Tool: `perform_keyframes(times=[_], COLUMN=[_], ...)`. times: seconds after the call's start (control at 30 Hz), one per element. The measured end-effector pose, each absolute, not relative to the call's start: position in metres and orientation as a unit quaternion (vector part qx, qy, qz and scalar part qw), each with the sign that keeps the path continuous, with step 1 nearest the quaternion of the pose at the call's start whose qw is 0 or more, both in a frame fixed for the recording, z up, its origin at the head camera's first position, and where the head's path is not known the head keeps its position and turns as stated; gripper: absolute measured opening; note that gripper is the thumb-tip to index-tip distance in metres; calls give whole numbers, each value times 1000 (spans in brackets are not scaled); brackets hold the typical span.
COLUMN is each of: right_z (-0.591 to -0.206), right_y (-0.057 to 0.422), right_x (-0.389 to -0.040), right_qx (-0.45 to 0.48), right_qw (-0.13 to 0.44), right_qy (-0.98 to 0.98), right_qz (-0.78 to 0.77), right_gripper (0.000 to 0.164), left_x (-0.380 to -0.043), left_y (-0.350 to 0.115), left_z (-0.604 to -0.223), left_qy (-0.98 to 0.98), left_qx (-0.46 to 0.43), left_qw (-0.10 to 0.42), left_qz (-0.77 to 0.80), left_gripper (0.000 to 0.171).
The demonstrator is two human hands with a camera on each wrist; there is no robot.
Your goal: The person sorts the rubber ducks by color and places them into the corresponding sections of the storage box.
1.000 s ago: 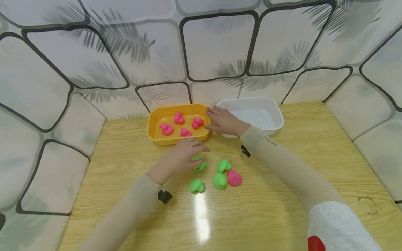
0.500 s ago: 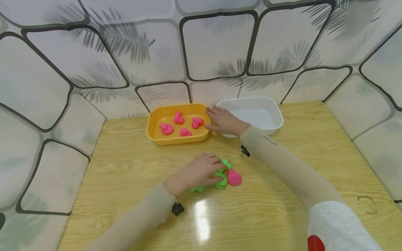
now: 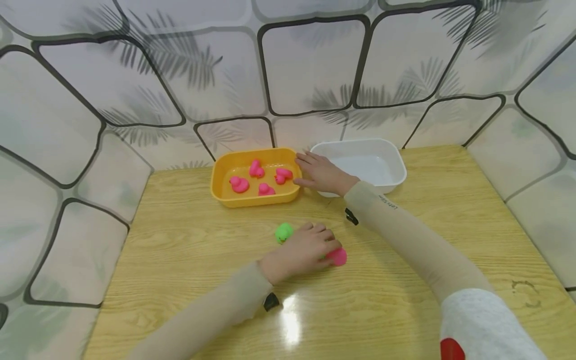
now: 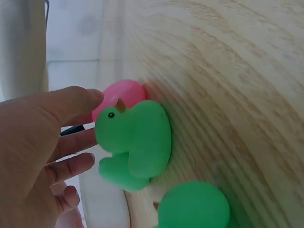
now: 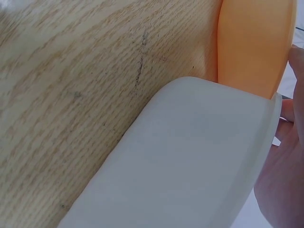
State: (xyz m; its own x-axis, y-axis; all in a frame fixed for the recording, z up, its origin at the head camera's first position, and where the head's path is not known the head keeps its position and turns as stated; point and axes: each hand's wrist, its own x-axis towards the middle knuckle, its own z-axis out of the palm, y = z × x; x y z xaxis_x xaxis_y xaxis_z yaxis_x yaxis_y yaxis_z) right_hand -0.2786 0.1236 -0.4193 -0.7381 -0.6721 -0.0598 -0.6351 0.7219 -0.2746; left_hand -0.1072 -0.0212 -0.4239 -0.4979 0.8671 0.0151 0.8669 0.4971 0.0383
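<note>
My left hand (image 3: 308, 250) is over a cluster of toy ducks on the table. In the left wrist view its thumb touches a pink duck (image 4: 126, 90), the fingers lying loosely curved and spread beside it. Right against the pink duck stands a green duck (image 4: 149, 137), with more green (image 4: 121, 178) behind and another green duck (image 4: 194, 206) nearer the camera. One green duck (image 3: 283, 232) shows beyond the hand in the head view. My right hand (image 3: 326, 175) rests across the adjoining rims of the yellow tub (image 3: 252, 202) and the white tub (image 3: 398, 170).
Several pink ducks (image 3: 239, 184) lie inside the yellow tub. Both tubs stand side by side at the back of the wooden table (image 3: 180, 240), close to the patterned wall (image 3: 315, 70). My right forearm (image 3: 418, 245) crosses the table's right side.
My left hand has moved from the yellow tub's front edge down and right, over the green ducks, to the pink duck. The right hand and both tubs have stayed in place.
</note>
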Motion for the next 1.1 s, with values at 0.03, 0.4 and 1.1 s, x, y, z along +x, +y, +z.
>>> perform_keyframes(times=[0.03, 0.4, 1.1], right_z=[-419, -417, -415], right_y=[124, 122, 122], right_x=[-278, -277, -277], right_qx=[-354, -351, -349], right_qw=[78, 80, 85], right_qy=[924, 926, 927], right_qz=[-119, -113, -109], right_gripper=[74, 75, 75], left_x=[-107, -105, -97], left_y=[-20, -11, -9], left_z=[-424, -428, -423], left_qy=[865, 864, 859], left_qx=[501, 504, 512], left_qw=[2, -15, -20], left_qz=[16, 0, 30], left_gripper=[32, 24, 20])
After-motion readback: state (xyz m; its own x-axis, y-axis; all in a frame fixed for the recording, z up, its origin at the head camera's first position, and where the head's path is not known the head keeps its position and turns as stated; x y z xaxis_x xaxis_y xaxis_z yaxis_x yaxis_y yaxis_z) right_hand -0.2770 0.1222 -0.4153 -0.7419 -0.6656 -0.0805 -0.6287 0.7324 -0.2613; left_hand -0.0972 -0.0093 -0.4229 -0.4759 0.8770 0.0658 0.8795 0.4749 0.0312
